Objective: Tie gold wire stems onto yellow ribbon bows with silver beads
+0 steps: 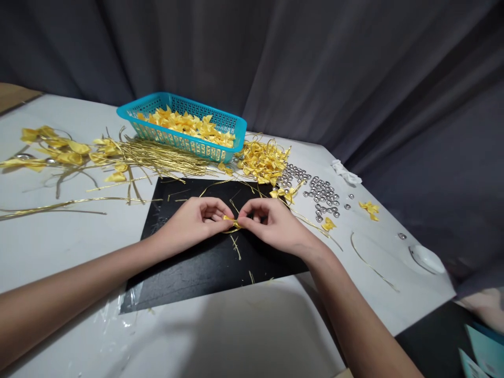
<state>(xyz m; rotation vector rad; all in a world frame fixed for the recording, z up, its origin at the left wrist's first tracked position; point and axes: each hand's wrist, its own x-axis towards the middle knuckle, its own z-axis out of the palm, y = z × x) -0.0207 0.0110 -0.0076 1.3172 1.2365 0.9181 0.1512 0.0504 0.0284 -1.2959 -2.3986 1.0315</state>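
Over a black mat (pixel 177 268), my left hand (pixel 199 218) and my right hand (pixel 271 220) meet, each pinching one side of a small yellow ribbon bow (pixel 236 223). Fingers cover most of the bow. A gold wire curves just beneath it, though I cannot tell whether it is joined to the bow. Short gold wire snippets (pixel 235 247) lie on the mat below my fingertips. Another yellow bow (pixel 286 193) rests at the mat's upper right edge, beyond my right hand.
A blue basket (pixel 181 137) of yellow bows stands at the back, behind a bundle of gold wires (pixel 161 157). To its right lie piled bows (pixel 263 160) and many silver beads (pixel 323 194). More bows (pixel 66 149) spread at left. A white dish (pixel 427 259) sits near the right edge.
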